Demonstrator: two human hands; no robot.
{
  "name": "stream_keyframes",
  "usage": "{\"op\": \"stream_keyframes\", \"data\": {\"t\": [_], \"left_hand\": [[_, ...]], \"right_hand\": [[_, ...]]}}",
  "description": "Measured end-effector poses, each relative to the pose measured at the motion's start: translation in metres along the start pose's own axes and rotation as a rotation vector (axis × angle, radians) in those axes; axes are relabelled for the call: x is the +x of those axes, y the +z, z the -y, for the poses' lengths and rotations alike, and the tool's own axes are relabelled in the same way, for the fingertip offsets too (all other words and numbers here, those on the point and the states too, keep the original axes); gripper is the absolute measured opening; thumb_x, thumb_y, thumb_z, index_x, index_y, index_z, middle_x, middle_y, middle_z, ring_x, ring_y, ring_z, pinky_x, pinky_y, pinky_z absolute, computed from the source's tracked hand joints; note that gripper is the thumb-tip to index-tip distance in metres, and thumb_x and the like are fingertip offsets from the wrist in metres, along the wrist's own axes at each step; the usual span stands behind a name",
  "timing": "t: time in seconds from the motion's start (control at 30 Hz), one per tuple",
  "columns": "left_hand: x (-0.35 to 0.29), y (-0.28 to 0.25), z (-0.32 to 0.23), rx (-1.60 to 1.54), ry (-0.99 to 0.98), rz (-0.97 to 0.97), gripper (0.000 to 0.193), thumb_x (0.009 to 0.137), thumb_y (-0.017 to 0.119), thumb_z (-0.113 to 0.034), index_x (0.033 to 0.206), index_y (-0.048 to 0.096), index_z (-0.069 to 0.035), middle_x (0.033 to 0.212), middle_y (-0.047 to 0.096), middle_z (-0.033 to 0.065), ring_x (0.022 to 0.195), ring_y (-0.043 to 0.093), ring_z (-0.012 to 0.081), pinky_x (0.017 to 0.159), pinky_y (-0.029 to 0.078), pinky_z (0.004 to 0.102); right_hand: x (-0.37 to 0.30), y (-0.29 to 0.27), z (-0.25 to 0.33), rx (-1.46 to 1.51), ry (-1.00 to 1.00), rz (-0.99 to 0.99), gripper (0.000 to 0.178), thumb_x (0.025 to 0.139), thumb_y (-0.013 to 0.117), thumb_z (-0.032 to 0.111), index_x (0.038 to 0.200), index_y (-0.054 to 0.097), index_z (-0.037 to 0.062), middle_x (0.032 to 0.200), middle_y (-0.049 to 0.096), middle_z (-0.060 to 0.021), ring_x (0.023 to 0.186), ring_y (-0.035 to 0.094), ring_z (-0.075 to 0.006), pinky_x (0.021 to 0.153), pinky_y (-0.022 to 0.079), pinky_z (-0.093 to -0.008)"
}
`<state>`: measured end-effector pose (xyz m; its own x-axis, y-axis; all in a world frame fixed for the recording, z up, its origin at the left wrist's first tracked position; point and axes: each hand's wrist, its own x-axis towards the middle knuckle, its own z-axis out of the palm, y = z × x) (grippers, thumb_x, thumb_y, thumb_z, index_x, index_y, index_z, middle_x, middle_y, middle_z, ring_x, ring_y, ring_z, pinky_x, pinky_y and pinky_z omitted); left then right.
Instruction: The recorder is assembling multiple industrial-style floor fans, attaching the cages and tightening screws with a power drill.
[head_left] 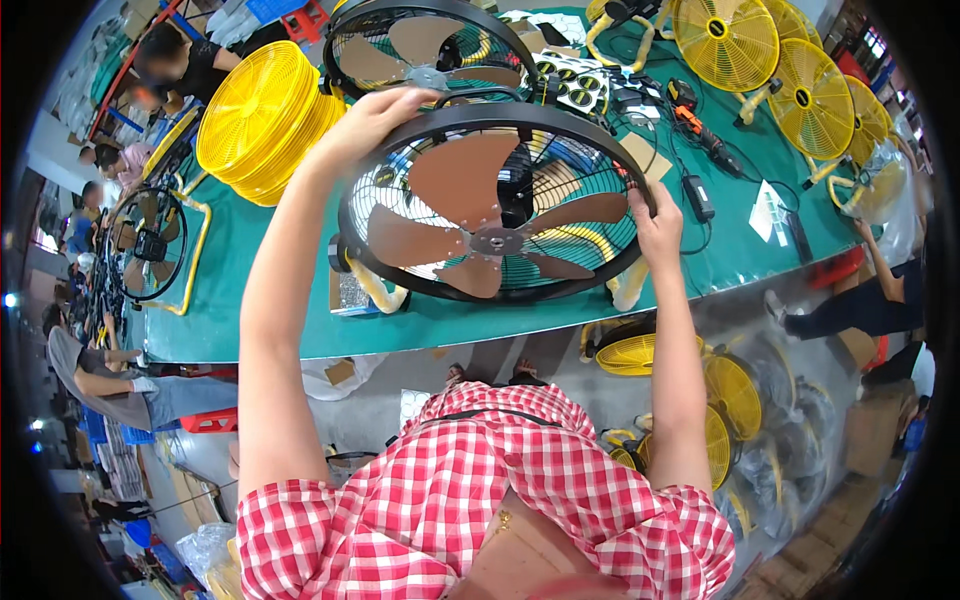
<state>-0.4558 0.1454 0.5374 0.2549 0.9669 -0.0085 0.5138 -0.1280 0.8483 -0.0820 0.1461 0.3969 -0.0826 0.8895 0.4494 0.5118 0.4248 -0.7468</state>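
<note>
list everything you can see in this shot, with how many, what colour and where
black fan: one, black cage with brown blades, held over the green table's near edge
second black fan: one, black with brown blades, behind the held fan
yellow grille stack: one stack, yellow, table's left part
yellow fans: several, yellow, table's far right
power drill: one, orange and black, right of the held fan
green table: one, green, across the middle
yellow fans on floor: several, yellow, lower right
left hand: on the fan's top-left rim
right hand: on the fan's right rim
</note>
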Motion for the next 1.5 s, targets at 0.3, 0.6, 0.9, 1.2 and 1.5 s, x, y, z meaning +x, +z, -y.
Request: {"op": "stream_keyframes", "data": {"t": [0.3,0.6,0.9,1.2,1.5], "left_hand": [[-0.1,0.039,0.124,-0.296,0.172,-0.606,0.068,0.092,0.028,-0.054,0.119,0.05,0.005,0.109,0.059,0.0151,0.103,0.055,0.0217,0.092,0.039,0.0309],[-0.064,0.034,0.117,-0.413,-0.537,-0.517,0.068,0.088,0.034,-0.058,0.092,0.061,0.004,0.076,0.063,0.0109,0.062,0.059,0.0155,0.058,0.047,0.024],[-0.034,0.039,0.176,-0.395,-0.754,-0.269,0.066,0.084,0.037,-0.063,0.076,0.061,-0.002,0.06,0.059,0.0079,0.043,0.055,0.0154,0.04,0.043,0.0244],[-0.015,0.027,0.177,-0.349,-0.716,-0.175,0.078,0.082,0.031,-0.068,0.083,0.059,0.006,0.067,0.061,0.0147,0.047,0.058,0.0223,0.038,0.047,0.0333],[-0.009,0.002,0.201,-0.251,-0.599,-0.019,0.068,0.082,0.045,-0.061,0.082,0.061,0.005,0.068,0.062,0.0154,0.054,0.062,0.0243,0.047,0.051,0.0364]], "right_hand": [[0.011,0.007,-0.003,0.394,-0.03,0.169,0.073,0.085,0.042,0.06,0.111,0.049,-0.0076,0.1,0.059,-0.0133,0.091,0.058,-0.0185,0.083,0.045,-0.0293],[0.046,0.025,-0.009,0.226,0.472,0.32,0.058,0.089,0.042,0.053,0.096,0.06,-0.0015,0.066,0.05,-0.0006,0.059,0.044,-0.0088,0.058,0.039,-0.0219],[0.061,0.037,-0.031,-0.032,0.695,0.492,0.083,0.082,0.04,0.066,0.124,0.045,-0.0056,0.129,0.044,-0.0197,0.12,0.041,-0.0254,0.098,0.03,-0.0322],[0.071,0.042,-0.024,0.099,0.863,0.487,0.086,0.079,0.045,0.067,0.129,0.041,-0.0024,0.12,0.053,-0.0135,0.107,0.052,-0.0204,0.089,0.039,-0.0302],[0.066,0.042,0.016,0.025,0.757,0.409,0.072,0.085,0.043,0.059,0.112,0.055,-0.0057,0.098,0.061,-0.011,0.086,0.058,-0.0177,0.074,0.044,-0.0273]]}}
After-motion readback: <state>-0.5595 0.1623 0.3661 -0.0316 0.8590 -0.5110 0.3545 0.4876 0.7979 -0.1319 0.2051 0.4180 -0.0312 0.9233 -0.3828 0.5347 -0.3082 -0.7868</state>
